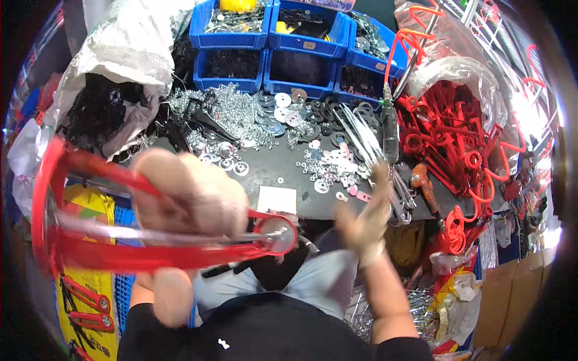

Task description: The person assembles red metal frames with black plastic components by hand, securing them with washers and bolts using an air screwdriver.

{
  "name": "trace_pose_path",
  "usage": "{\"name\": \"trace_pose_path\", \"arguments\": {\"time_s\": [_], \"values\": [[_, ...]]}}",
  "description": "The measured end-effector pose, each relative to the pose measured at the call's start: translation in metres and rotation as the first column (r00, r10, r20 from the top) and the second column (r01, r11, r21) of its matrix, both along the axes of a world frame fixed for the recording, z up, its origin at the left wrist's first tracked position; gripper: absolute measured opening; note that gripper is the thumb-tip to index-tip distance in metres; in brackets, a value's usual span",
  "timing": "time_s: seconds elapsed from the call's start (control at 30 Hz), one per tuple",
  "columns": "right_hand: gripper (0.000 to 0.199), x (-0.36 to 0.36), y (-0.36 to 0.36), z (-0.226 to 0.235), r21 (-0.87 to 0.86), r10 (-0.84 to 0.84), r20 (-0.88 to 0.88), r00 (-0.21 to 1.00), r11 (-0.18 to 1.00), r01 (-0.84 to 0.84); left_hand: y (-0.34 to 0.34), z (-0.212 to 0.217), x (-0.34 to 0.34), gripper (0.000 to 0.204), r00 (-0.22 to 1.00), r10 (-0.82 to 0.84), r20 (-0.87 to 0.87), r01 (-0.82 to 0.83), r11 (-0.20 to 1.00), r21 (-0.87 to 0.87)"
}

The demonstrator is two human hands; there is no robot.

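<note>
A red caulking gun point(150, 256) lies sideways across the left half of the view, blurred by motion. My left hand point(195, 195) is wrapped round its frame. A bright metal rod point(114, 230) runs along inside the frame, and a round disc point(277, 236) sits at the right end. Part of a black handle point(283, 265) shows below that end. My right hand point(364, 225) is raised over the table's front edge with fingers spread and nothing visible in them. Long bent metal rods point(365, 139) lie just beyond it.
Blue bins point(232, 39) of small parts line the back. Springs point(229, 105), washers point(283, 114) and nuts point(325, 168) cover the bench. Red frames point(442, 138) fill a bag at right; black parts point(102, 114) fill a sack at left. An air screwdriver point(390, 129) hangs on a red hose.
</note>
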State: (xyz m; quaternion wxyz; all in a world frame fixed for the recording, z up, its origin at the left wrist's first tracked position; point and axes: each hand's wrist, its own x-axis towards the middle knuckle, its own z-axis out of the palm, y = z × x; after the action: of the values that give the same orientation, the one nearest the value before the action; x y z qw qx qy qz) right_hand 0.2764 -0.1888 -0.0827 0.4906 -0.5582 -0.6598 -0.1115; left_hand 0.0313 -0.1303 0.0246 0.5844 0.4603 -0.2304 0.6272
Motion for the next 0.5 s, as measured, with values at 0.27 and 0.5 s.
{"name": "trace_pose_path", "arguments": {"time_s": [0.27,0.5], "values": [[0.091,0.195,0.109,-0.003,-0.505,-0.48,-0.188,0.857,0.796,0.335,-0.001,-0.017,-0.018,0.063,0.936,-0.213,-0.281,0.237,0.97,0.052],[0.044,0.126,0.097,0.016,0.003,-0.351,-0.207,0.913,0.933,0.359,-0.007,-0.091,0.026,0.056,0.291,0.005,-0.957,0.047,0.999,0.02]]}}
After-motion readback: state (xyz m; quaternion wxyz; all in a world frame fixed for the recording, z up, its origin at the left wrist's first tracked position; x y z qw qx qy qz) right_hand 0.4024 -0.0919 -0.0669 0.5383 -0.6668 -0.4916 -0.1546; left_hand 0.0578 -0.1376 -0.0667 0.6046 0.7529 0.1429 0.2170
